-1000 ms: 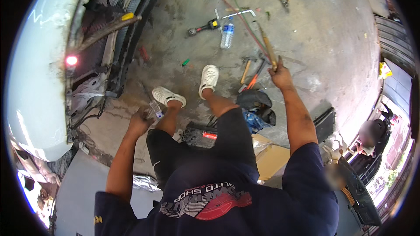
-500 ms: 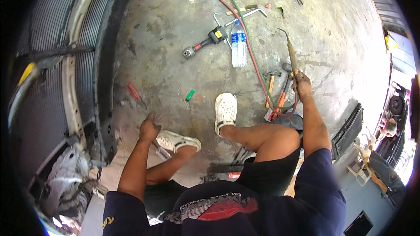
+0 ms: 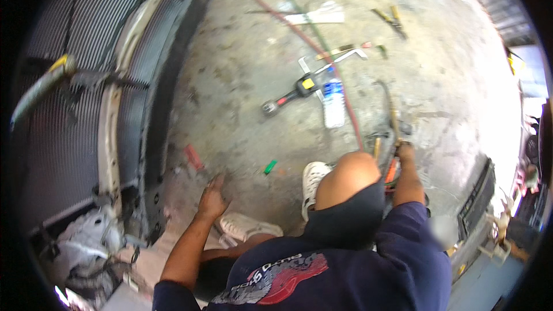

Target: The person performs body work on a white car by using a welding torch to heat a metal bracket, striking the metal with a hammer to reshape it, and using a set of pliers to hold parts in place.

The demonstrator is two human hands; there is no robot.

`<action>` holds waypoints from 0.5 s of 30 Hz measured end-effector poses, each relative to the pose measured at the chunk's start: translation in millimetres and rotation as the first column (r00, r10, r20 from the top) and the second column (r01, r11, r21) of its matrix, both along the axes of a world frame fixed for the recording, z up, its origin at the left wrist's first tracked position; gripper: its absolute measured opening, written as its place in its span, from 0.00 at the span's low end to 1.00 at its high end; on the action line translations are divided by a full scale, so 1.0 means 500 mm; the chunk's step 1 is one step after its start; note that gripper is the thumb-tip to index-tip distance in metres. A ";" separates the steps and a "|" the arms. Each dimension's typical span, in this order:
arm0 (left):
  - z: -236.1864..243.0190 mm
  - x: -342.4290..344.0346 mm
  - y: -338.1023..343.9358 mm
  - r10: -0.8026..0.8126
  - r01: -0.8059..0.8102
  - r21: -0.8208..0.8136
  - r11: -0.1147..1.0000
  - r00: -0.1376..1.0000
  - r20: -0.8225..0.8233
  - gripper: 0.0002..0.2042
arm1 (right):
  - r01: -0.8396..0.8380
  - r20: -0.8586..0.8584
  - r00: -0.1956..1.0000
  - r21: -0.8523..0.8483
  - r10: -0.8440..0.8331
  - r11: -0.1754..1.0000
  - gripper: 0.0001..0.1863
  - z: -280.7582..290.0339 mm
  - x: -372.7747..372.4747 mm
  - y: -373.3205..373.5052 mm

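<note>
Clutching a likely torch [image 3: 394, 110] over stained workshop concrete [image 3: 242, 92], right hand [image 3: 404, 151] curled; left hand [image 3: 213, 199] empty, uncurled.

The person wears a dark navy shirt [image 3: 360, 279] with short sleeves [image 3: 410, 223]. Its front bears pale lettering [image 3: 265, 268] beside a red and grey graphic [image 3: 296, 270] with streaked lines. Below come plain black shorts [image 3: 345, 213]. The right clog [image 3: 314, 183] is off-white, rounded and pierced with holes; the left clog [image 3: 247, 226], blurred, appears to match.
</note>
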State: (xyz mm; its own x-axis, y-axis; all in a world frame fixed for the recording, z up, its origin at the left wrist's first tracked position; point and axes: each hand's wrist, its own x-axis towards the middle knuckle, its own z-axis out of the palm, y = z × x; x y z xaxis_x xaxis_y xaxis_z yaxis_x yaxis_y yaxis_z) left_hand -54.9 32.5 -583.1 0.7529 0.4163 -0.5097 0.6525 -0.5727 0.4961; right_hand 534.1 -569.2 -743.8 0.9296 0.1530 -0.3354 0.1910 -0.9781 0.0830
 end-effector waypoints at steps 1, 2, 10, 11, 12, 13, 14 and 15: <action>0.033 -0.006 -0.012 0.052 -0.053 0.015 0.998 0.997 0.055 0.41 | 0.010 -0.062 0.998 0.028 -0.008 1.000 0.19 0.013 0.099 -0.069; 0.104 0.024 0.010 0.032 -0.033 0.105 0.994 0.999 0.012 0.39 | 0.059 -0.064 0.996 0.012 -0.059 0.998 0.18 -0.038 0.030 -0.091; 0.334 0.037 0.215 0.040 -0.291 0.750 0.593 0.942 0.334 0.29 | 0.118 0.192 0.972 0.090 -0.133 0.989 0.26 -0.092 0.016 -0.123; 0.298 0.054 0.250 0.064 -0.273 0.759 0.591 0.954 0.293 0.30 | 0.115 0.271 0.957 -0.020 -0.105 0.993 0.29 -0.079 -0.030 -0.132; 0.246 0.031 0.276 0.122 -0.291 0.726 0.623 0.953 0.278 0.33 | -0.202 0.062 0.970 -0.324 0.234 0.924 0.31 -0.031 -0.039 -0.160; 0.270 0.009 0.288 0.201 -0.320 0.697 0.641 0.947 0.249 0.35 | -0.057 0.350 0.930 -0.158 0.110 0.986 0.27 -0.057 -0.135 -0.086; 0.266 -0.007 0.321 0.278 -0.368 0.628 0.686 0.930 0.241 0.38 | -0.202 0.135 0.962 -0.223 0.235 0.954 0.23 -0.060 -0.162 -0.009; 0.259 -0.017 0.360 0.350 -0.417 0.552 0.722 0.909 0.228 0.41 | -0.344 -0.090 0.939 -0.230 0.332 0.910 0.20 -0.055 -0.196 0.060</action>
